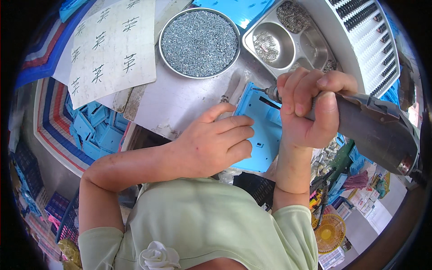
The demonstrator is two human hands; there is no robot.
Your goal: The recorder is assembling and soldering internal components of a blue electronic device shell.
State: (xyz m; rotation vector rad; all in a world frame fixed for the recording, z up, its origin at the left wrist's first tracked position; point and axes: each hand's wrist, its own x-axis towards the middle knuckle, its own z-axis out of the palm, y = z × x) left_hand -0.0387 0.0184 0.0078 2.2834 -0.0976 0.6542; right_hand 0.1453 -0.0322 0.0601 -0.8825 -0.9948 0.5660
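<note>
A light blue plastic panel with small holes lies on the work surface before me. My left hand grips its left edge with bent fingers; the fingertips partly hide the panel. My right hand is wrapped around a dark electric screwdriver. The tool lies sideways, its body reaching to the right and its thin bit pointing left over the panel's far end. A small black strip sits on the panel just below the bit. Whether the bit touches the panel, I cannot tell.
Beyond the panel are a round metal tray of small silver screws and a divided steel tray of small metal parts. At the far right stands a white box with rows of black pieces. A striped bin holds blue plastic parts.
</note>
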